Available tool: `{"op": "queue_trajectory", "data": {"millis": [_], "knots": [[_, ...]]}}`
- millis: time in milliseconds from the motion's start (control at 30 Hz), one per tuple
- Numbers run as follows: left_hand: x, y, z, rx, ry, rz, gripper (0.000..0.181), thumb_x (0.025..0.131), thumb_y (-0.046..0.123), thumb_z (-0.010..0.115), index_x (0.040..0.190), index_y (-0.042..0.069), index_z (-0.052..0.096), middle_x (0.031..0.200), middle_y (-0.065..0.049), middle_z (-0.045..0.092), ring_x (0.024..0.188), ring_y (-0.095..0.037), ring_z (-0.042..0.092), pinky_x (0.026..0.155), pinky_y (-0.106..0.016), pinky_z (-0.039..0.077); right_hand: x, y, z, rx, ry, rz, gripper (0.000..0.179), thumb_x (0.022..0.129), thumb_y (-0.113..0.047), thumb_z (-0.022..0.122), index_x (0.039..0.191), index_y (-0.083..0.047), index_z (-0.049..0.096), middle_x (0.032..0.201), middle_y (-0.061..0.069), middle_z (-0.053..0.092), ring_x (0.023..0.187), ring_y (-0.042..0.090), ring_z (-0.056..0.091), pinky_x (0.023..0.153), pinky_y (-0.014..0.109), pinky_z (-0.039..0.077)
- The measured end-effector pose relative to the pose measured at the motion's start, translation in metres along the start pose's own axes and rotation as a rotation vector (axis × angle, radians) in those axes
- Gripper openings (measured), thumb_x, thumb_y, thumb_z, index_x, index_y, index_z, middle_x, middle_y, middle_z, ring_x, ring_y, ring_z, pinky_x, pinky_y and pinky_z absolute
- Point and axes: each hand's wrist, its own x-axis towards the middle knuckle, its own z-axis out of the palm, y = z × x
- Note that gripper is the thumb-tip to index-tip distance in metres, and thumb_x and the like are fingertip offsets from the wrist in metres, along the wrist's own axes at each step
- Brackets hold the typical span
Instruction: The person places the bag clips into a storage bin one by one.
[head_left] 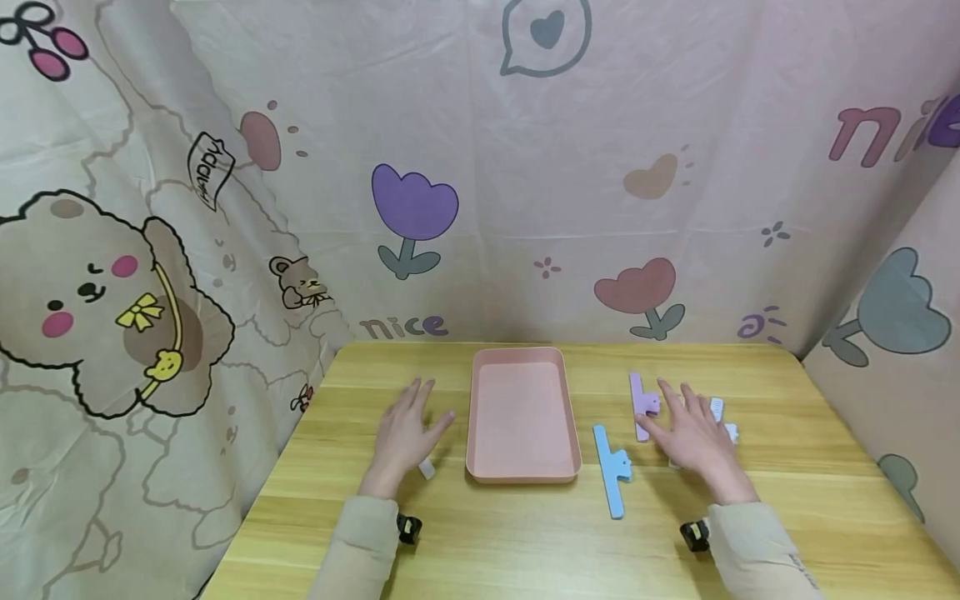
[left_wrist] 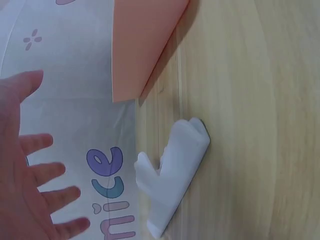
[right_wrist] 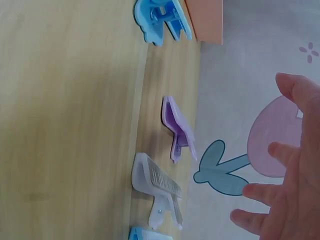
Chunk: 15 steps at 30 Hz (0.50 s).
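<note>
My left hand (head_left: 405, 429) hovers with spread fingers over the table, left of a pink tray (head_left: 523, 417). Beneath it lies a white clip (left_wrist: 175, 172), partly hidden by the hand in the head view. On the other side, my right hand (head_left: 697, 437) is held above several long-bar clips, fingers apart and holding nothing. A purple clip (head_left: 636, 408) lies by its thumb, and a light blue clip (head_left: 609, 475) sits nearer the tray. In the right wrist view a white clip (right_wrist: 145, 172) with a ridged inner face and part of another blue clip (right_wrist: 147, 234) show below the purple one.
The wooden table (head_left: 510, 542) ends at the back against a printed curtain (head_left: 480, 167), which also hangs along the left and right sides. The tray has raised walls and stands between the two hands.
</note>
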Motion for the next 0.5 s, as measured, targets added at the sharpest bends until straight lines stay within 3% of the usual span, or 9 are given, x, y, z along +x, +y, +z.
{"op": "queue_trajectory", "data": {"millis": [167,400,500], "knots": [[0.004,-0.001,0.004,-0.124,-0.006,0.025,0.076,0.092,0.052,0.062,0.153,0.014,0.035,0.157,-0.016,0.029,0.138,-0.042,0.033,0.105,-0.066,0.029,0.002,-0.002,0.004,0.044,0.014,-0.043,0.089,0.095,-0.067,0.04,0.158,-0.011,0.013,0.153,0.036,0.012,0.132,0.063,0.019,0.09,0.081,0.027],[0.009,0.003,0.011,-0.293,-0.081,0.047,0.078,0.09,0.044,0.069,0.153,0.016,0.033,0.159,-0.009,0.026,0.142,-0.034,0.028,0.108,-0.063,0.027,0.003,-0.004,0.009,0.161,0.024,-0.105,0.087,0.094,-0.064,0.047,0.158,-0.014,0.014,0.153,0.031,0.024,0.133,0.059,0.023,0.094,0.08,0.024],[0.012,0.005,0.015,-0.322,-0.109,0.056,0.076,0.089,0.038,0.071,0.152,0.015,0.036,0.159,-0.007,0.026,0.142,-0.034,0.028,0.109,-0.062,0.026,0.003,-0.005,0.012,0.208,0.031,-0.133,0.085,0.095,-0.059,0.051,0.157,-0.011,0.018,0.151,0.029,0.029,0.13,0.055,0.035,0.094,0.076,0.029]]}}
